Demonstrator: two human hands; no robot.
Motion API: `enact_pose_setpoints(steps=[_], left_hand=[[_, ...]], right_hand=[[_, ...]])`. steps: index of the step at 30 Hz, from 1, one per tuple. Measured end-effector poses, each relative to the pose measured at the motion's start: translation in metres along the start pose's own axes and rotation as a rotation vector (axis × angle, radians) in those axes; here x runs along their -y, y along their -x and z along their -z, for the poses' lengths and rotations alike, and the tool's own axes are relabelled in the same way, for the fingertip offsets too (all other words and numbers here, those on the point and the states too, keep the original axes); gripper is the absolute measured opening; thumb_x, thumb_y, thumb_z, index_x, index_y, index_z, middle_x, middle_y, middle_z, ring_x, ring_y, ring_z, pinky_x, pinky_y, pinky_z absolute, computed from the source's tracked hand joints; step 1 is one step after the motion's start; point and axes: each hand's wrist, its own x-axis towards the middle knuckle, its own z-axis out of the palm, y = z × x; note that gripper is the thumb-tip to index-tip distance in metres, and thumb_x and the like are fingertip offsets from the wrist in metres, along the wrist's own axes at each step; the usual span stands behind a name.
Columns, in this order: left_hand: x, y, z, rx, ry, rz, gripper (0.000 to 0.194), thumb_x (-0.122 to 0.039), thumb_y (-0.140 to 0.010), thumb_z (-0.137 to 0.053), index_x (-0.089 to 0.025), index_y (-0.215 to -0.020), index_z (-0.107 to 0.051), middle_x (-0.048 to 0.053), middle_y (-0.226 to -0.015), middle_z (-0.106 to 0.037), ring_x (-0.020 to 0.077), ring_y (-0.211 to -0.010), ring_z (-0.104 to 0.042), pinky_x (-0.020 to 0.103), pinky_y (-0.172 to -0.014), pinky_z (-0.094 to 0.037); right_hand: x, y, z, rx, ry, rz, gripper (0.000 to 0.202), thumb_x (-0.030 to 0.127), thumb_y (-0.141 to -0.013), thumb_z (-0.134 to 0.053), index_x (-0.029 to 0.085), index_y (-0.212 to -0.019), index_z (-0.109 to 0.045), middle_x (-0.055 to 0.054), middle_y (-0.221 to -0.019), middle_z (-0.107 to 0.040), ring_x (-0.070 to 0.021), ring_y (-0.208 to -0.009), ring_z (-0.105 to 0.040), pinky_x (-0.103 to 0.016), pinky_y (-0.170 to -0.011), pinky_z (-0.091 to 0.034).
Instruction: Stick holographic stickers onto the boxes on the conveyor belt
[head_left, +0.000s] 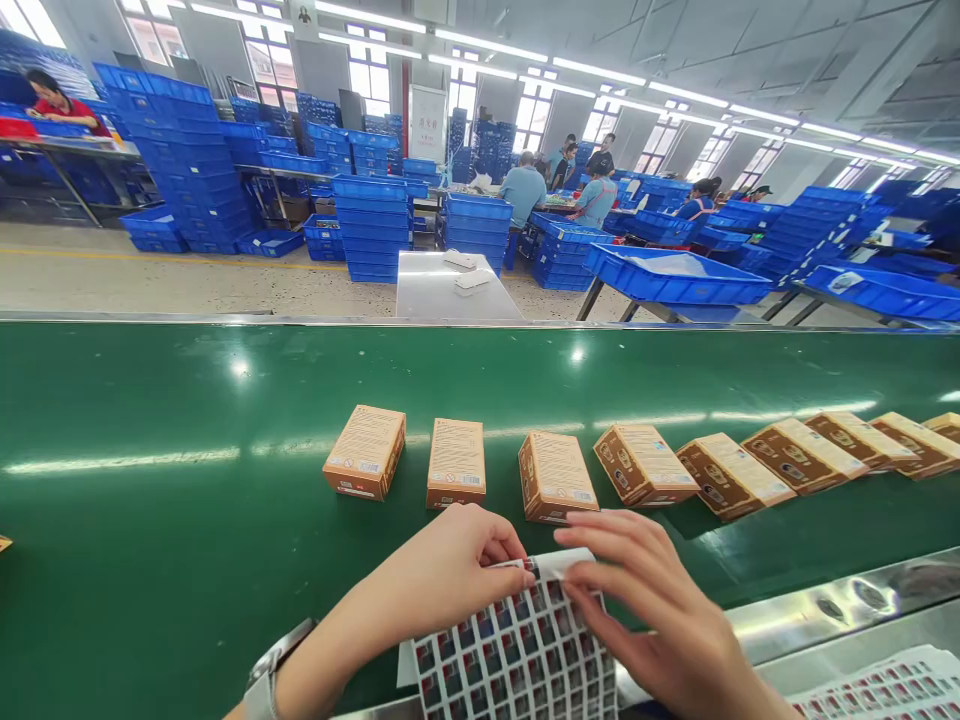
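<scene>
A sheet of small printed stickers [517, 650], dark and red on white backing, slants up at the near edge of the green belt. My left hand [457, 560], with a watch [274, 660] at its wrist, pinches the sheet's top edge between thumb and finger. My right hand [652, 600] is at the top right corner, thumb and fingers around the curled white edge, other fingers stretched apart. Just beyond my hands stand small brown boxes; the nearest are a left box [367, 452], a middle box [456, 462] and a right box [557, 475].
Several more brown boxes [731, 475] run rightward along the green conveyor belt [187, 540]. More sticker sheets [892, 685] lie at the lower right by the metal rail [795, 605]. Across the belt are a metal table [427, 290], stacked blue crates [371, 225] and people at work.
</scene>
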Motion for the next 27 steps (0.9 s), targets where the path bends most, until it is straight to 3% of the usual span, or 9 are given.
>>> enact_pose_setpoints(steps=[1,3,5,6,8,11,14,19,27], left_hand=[[-0.001,-0.002,0.000,-0.007,-0.031,-0.008,0.018,-0.030,-0.084,-0.062,-0.015,-0.085,-0.071,0.007,-0.079,-0.077,0.0237,-0.077,-0.072,0.031,-0.067,-0.053],[-0.003,-0.008,0.001,-0.035,-0.133,-0.080,0.015,-0.028,-0.085,-0.064,-0.017,-0.085,-0.073,0.009,-0.096,-0.080,0.0273,-0.094,-0.073,0.037,-0.081,-0.056],[-0.004,-0.019,0.000,-0.018,-0.270,-0.202,0.007,-0.025,-0.082,-0.070,-0.019,-0.082,-0.074,0.010,-0.131,-0.070,0.0317,-0.130,-0.059,0.045,-0.105,-0.049],[-0.003,-0.027,-0.001,0.007,-0.335,-0.264,0.004,-0.023,-0.081,-0.073,-0.019,-0.081,-0.075,0.009,-0.147,-0.058,0.0320,-0.144,-0.043,0.047,-0.115,-0.040],[-0.002,-0.045,-0.007,0.065,-0.467,-0.360,0.002,-0.021,-0.080,-0.075,-0.019,-0.080,-0.076,0.007,-0.161,-0.036,0.0301,-0.154,-0.021,0.051,-0.124,-0.025],[-0.001,-0.072,-0.018,0.072,-0.618,-0.425,0.004,-0.018,-0.081,-0.074,-0.017,-0.083,-0.077,0.010,-0.162,-0.032,0.0302,-0.153,-0.021,0.053,-0.126,-0.020],[-0.002,-0.087,-0.026,0.078,-0.661,-0.428,0.003,-0.015,-0.079,-0.074,-0.015,-0.081,-0.077,0.012,-0.161,-0.033,0.0318,-0.152,-0.026,0.053,-0.126,-0.023],[-0.010,-0.093,-0.033,0.089,-0.699,-0.413,0.004,-0.013,-0.078,-0.073,-0.014,-0.076,-0.076,0.012,-0.162,-0.031,0.0335,-0.152,-0.024,0.054,-0.125,-0.025],[-0.019,-0.111,-0.042,0.117,-0.696,-0.429,0.007,-0.009,-0.075,-0.072,-0.015,-0.072,-0.076,0.013,-0.162,-0.031,0.0345,-0.152,-0.026,0.056,-0.124,-0.027]], right_hand=[[-0.007,0.003,-0.003,-0.070,-0.108,-0.159,0.018,0.009,-0.095,-0.058,0.022,-0.101,-0.069,-0.006,-0.117,-0.071,-0.0241,-0.115,-0.063,-0.039,-0.105,-0.044],[-0.028,0.008,-0.011,-0.266,-0.385,-0.617,0.003,0.026,-0.091,-0.069,0.025,-0.088,-0.070,-0.005,-0.121,-0.069,-0.0264,-0.118,-0.061,-0.041,-0.104,-0.047],[-0.056,0.012,-0.023,-0.504,-0.687,-1.092,0.023,0.045,-0.080,-0.080,0.024,-0.086,-0.072,-0.007,-0.126,-0.068,-0.0312,-0.123,-0.058,-0.046,-0.109,-0.044],[-0.070,0.014,-0.030,-0.553,-0.755,-1.180,0.036,0.053,-0.075,-0.081,0.023,-0.094,-0.073,-0.008,-0.125,-0.068,-0.0323,-0.123,-0.058,-0.047,-0.109,-0.045],[-0.094,0.016,-0.045,-0.593,-0.859,-1.253,0.050,0.060,-0.067,-0.082,0.020,-0.096,-0.073,-0.011,-0.111,-0.073,-0.0333,-0.112,-0.066,-0.047,-0.099,-0.054],[-0.114,0.016,-0.064,-0.636,-0.941,-1.309,0.052,0.060,-0.060,-0.084,0.018,-0.089,-0.072,-0.011,-0.089,-0.076,-0.0334,-0.094,-0.072,-0.044,-0.080,-0.062],[-0.118,0.017,-0.072,-0.711,-0.931,-1.360,0.048,0.054,-0.058,-0.086,0.018,-0.085,-0.072,-0.008,-0.083,-0.076,-0.0316,-0.088,-0.072,-0.039,-0.072,-0.062],[-0.125,0.024,-0.071,-0.756,-0.866,-1.381,0.046,0.051,-0.058,-0.086,0.018,-0.086,-0.073,-0.008,-0.084,-0.076,-0.0313,-0.090,-0.071,-0.037,-0.072,-0.061],[-0.135,0.031,-0.063,-0.693,-0.603,-1.319,0.042,0.053,-0.066,-0.078,0.018,-0.087,-0.070,-0.010,-0.093,-0.075,-0.0299,-0.095,-0.069,-0.038,-0.082,-0.056]])
